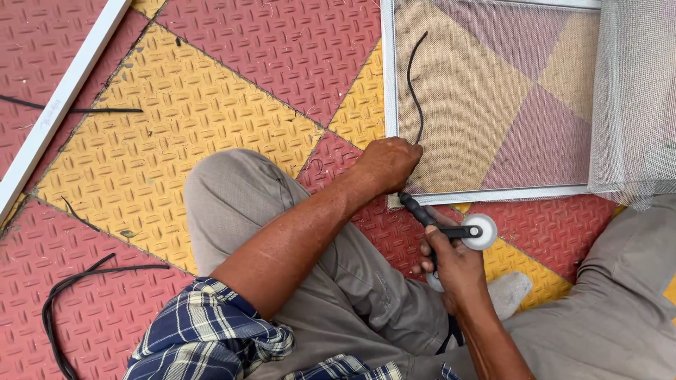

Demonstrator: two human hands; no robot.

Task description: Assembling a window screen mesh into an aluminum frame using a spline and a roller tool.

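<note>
A: What is held at the corner of the frame?

B: A black rubber cord (413,84) is pinched by the left hand (386,164), whose fingers are curled shut on the cord's lower end at the bottom-left corner of a white screen frame (389,70). From the hand, the cord is seen running up toward twelve o'clock, over grey mesh (493,98) stretched in the frame.

A: And the other hand?

B: The right hand (454,264) is found at about four o'clock from the left one, just below the frame's lower rail. Its fingers are wrapped closed around the dark handle of a roller tool (458,232); a pale wheel is carried at the tool's end toward three o'clock, and the other end is pointed at the frame corner.

A: What is seen farther out?

B: At three o'clock, loose mesh (634,105) is draped over the frame's right side. Bent knees in grey trousers (239,197) are seen at seven and four o'clock, and a plaid sleeve (204,331) at seven. A red and yellow patterned floor (176,105) lies under everything. More black cord (77,281) is coiled at eight o'clock, and a second white frame bar (63,98) is laid at ten o'clock.
</note>
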